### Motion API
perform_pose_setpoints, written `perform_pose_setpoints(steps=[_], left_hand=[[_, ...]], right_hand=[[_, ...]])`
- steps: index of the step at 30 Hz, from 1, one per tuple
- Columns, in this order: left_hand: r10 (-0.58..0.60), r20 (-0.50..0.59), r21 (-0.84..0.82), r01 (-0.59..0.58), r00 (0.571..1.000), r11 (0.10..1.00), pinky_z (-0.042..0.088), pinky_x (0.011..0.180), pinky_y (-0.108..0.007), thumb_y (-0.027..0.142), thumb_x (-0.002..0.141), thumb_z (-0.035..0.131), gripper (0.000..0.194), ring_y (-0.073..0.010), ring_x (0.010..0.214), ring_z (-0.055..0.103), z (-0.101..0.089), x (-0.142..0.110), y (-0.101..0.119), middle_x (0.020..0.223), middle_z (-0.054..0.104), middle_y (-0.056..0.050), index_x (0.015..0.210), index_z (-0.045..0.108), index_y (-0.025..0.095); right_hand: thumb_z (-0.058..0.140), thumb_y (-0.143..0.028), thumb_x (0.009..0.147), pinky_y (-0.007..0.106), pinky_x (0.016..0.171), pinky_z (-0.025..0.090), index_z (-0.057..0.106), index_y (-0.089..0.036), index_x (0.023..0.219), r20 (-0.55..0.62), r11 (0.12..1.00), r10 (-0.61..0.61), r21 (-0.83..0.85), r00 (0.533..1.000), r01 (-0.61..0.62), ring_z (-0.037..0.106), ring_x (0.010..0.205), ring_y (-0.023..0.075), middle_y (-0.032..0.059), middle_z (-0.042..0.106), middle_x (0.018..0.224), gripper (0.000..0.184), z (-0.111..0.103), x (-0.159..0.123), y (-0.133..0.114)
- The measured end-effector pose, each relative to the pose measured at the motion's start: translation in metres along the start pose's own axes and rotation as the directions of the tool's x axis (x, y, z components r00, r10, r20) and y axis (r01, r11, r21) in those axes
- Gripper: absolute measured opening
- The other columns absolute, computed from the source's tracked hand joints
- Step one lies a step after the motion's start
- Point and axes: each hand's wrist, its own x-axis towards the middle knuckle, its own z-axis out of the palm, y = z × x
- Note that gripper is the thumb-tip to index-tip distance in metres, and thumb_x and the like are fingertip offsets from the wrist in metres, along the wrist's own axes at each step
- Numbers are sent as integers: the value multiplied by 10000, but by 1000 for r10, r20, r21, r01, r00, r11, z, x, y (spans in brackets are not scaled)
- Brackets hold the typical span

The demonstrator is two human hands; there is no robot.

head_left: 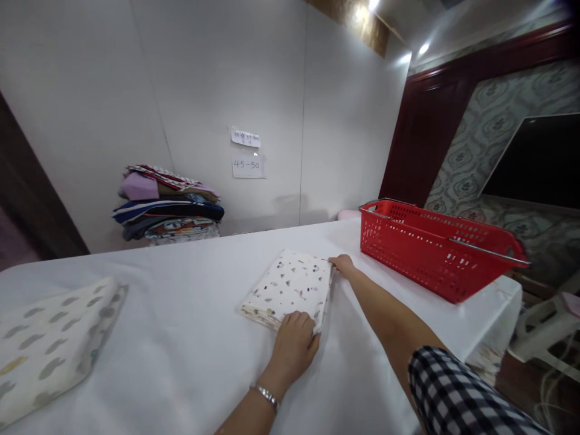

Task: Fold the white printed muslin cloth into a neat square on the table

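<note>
Cloth folded on white table, right hand pinching its far corner, left hand on its near edge, grip unclear

On the wall, a white sheet reads "45-50"; the strip above is illegible.

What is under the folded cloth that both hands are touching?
The cloth lies on the white table, visible around it. The part directly beneath is covered and cannot be seen.
</note>
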Motion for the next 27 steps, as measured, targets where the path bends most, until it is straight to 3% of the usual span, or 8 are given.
perform_pose_setpoints(steps=[5,10,14,17,27], left_hand=[[-27,12,-15,27,1000,1000,345,746,-348,216,786,558,52,-199,826,478,-1,0,1,837,551,-25,770,514,193],[-79,11,-34,80,997,996,348,741,-352,338,717,675,253,-218,858,479,-1,1,1,912,561,-30,864,527,195],[-52,23,-20,53,998,998,346,733,-342,280,813,561,93,-204,844,484,-2,1,-1,870,566,-27,798,527,194],[-39,10,-20,40,999,999,346,735,-340,256,864,469,111,-196,838,485,-3,2,-1,859,567,-33,797,529,192],[28,22,-3,-28,999,1000,361,756,-357,224,862,461,110,-190,840,487,0,2,-3,860,589,-36,811,552,191]], right_hand=[[531,-324,876,372,772,504,532,-146,1129,35,999,-33,22,999,33,579,921,179,73,563,1105,310,-4,-3,-6],[531,-323,876,376,777,502,532,-147,1130,62,998,-45,54,997,42,578,925,180,73,562,1108,309,-6,-5,-9],[529,-325,877,374,775,503,532,-148,1130,78,993,-74,99,994,66,578,923,179,73,562,1107,308,-6,-4,-12],[529,-330,877,375,779,501,532,-145,1131,88,988,-92,130,992,80,578,925,179,77,561,1109,315,-6,-4,-12],[531,-323,876,376,779,502,534,-147,1129,92,995,-46,96,995,37,577,928,181,74,561,1110,308,-6,0,-5]])
